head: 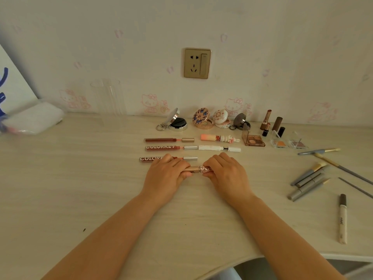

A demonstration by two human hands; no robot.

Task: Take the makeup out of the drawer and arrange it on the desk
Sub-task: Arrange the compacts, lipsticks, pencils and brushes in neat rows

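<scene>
Both my hands meet at the middle of the pale wooden desk [80, 188] on a rose-gold lip gloss tube [194, 169] that lies crosswise. My left hand [166, 174] grips its metallic cap end and my right hand [226, 174] pinches the clear end. Just behind them lie three dark red lip gloss tubes [168, 140] in a column, the nearest partly hidden by my left hand. A pink tube with a rabbit cap [219, 138] and a white tube [219, 148] lie to their right. The drawer is out of sight.
Open compacts [176, 121] stand along the wall, with lipsticks [266, 120] and eyeshadow palettes [253, 139] to the right. Several grey brushes [308, 178] and a white pen [342, 219] lie at the right. A white bag [34, 118] sits far left; the desk's front edge curves in at the bottom.
</scene>
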